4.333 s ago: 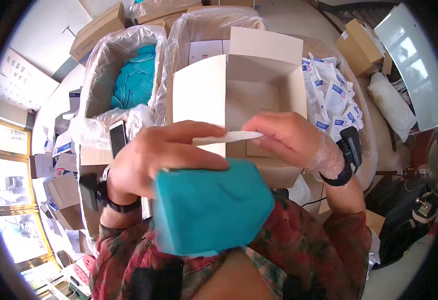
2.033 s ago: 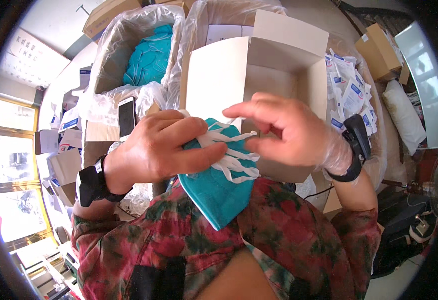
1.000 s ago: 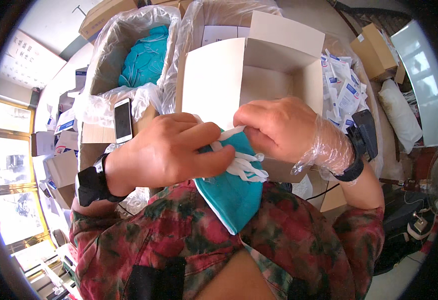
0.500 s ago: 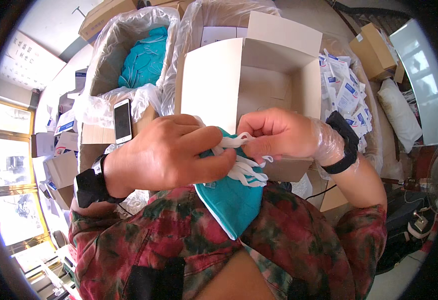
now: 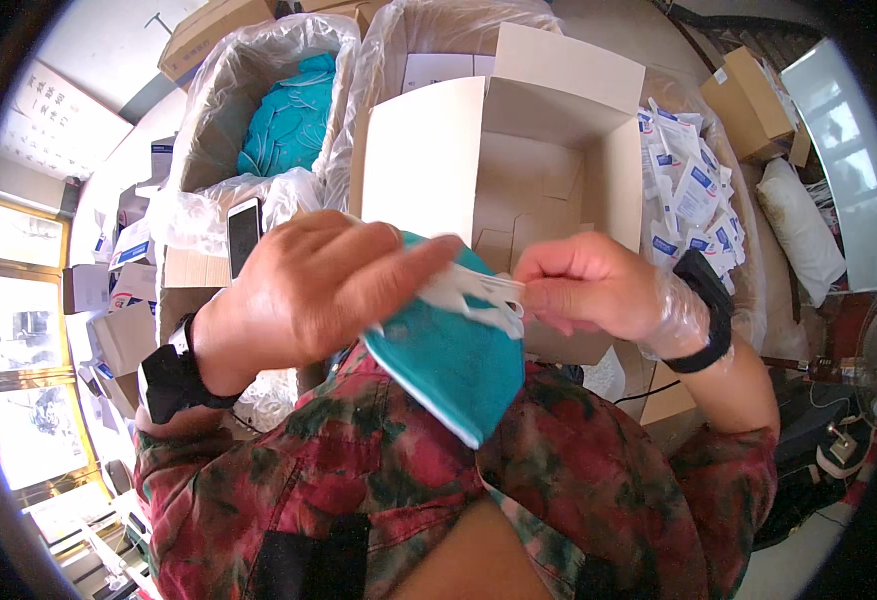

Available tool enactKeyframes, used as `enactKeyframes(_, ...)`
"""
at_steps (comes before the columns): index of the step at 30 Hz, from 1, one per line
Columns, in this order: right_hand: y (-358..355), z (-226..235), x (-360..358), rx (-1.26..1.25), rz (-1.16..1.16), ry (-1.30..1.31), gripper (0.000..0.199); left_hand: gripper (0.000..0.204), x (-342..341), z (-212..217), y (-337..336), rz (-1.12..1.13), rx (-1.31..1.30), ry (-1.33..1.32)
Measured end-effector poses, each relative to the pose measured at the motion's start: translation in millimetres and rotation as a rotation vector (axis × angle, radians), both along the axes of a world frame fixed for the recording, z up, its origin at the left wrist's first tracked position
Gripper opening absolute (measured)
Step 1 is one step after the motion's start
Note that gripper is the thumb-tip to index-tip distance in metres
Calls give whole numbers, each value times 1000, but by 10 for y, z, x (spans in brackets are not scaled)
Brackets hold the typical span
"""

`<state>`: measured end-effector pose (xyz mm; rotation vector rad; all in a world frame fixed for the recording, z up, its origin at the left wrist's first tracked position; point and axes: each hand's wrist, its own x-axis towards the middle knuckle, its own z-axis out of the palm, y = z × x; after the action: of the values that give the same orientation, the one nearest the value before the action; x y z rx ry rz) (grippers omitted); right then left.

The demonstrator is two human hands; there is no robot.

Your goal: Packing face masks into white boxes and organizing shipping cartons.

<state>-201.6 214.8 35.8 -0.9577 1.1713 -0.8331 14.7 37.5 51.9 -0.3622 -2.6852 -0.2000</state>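
Observation:
Teal folded face masks (image 5: 449, 375) with a white edge hang in front of my chest, seemingly a few held together. My left hand (image 5: 324, 290) grips them near their upper left, its index finger smeared by motion. Several white ear loops (image 5: 474, 295) stretch from the masks toward my right hand (image 5: 584, 285). The fingertips of that hand are pinched together on the loop ends. Part of the masks is hidden behind my left fingers.
Ahead stands an open cardboard box (image 5: 534, 170) with raised flaps. Teal masks (image 5: 289, 115) fill a plastic-lined box at the far left. White packets (image 5: 699, 190) are heaped at the right. A phone (image 5: 245, 238) lies left of my left hand.
My left hand has shifted left with the masks, and they have turned slightly. My right hand has moved right, drawing the ear loops out straighter between both hands.

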Motion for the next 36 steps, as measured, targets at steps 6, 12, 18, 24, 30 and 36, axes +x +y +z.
enactKeyframes(6,353,307,-77,48,29,320,20,44,193,-111,-236,160,32,-16)
enactKeyframes(12,745,384,-256,17,-72,403,20,38,424,-195,-592,288,-58,-2)
enactKeyframes(18,969,108,-577,-64,-670,142,19,23,573,-182,-909,963,854,283)
enactKeyframes(24,404,-261,-251,-415,-573,-483,29,40,102,-260,-761,59,1837,581)
enactKeyframes(30,-209,-184,-98,-382,-554,-234,33,39,-358,-51,-143,-339,2044,471)
enactKeyframes(36,-549,-425,274,-416,-453,35,51,40,-660,124,294,-528,2202,395)
